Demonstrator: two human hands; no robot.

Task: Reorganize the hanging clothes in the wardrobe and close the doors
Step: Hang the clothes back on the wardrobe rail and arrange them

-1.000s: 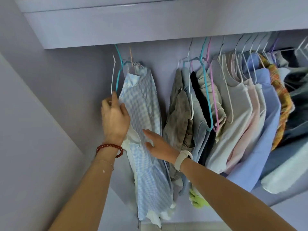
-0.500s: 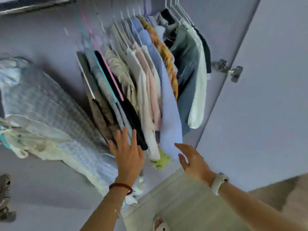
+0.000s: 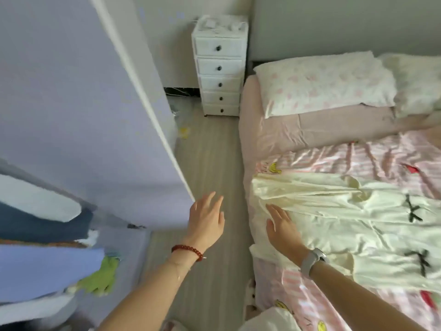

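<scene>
Head camera looks down between a wardrobe and a bed. At the far left edge, the hanging clothes (image 3: 45,266) show only as blurred lower ends: a white piece, a dark blue one, a light blue one and a lime green scrap, all inside the wardrobe opening. Just right of them stands the lilac wardrobe door (image 3: 90,120), swung open, its white edge running down toward the middle of the view. The left hand (image 3: 207,222), with a red bead bracelet (image 3: 188,251) at the wrist, hovers above the wooden floor (image 3: 210,151) just beside the door's lower corner; its grip is wide, fingers straight and spread, holding nothing, and whether a fingertip touches the door edge cannot be told. Farther back against the wall stands a white chest of drawers (image 3: 220,68). The right hand (image 3: 282,226), with a pale watch (image 3: 312,259) on the wrist, lies flat on a cream garment (image 3: 353,211) with black bows, spread on the bed (image 3: 298,132); its grip is wide too, fingers straight, pressing rather than clutching. Beneath the garment lies a pink striped cover, and a pillow (image 3: 319,84) sits at the head of the bed.
</scene>
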